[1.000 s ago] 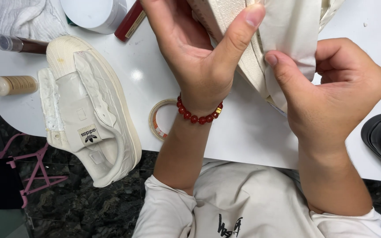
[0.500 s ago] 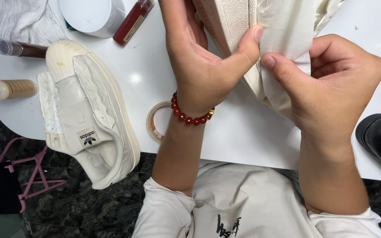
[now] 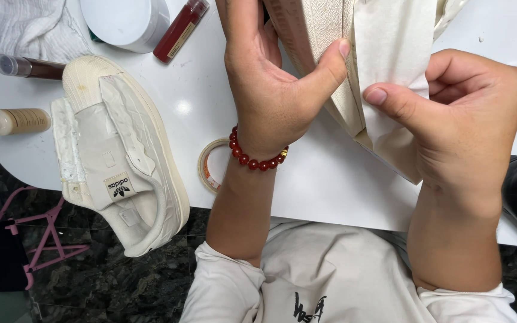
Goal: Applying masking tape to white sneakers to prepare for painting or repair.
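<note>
Left hand (image 3: 270,90) grips the upturned shoe (image 3: 312,36), right hand (image 3: 450,119) pinches the white tape (image 3: 390,54) against it; uneven thumb pressure could wrinkle it.

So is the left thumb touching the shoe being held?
Touching. The head view shows the left hand wrapped around the held shoe, its thumb tip pressed flat on the sole edge beside the white tape, no gap visible.

Cream shoe (image 3: 318,36), sole upward, white paper strip (image 3: 393,66) alongside.
</note>
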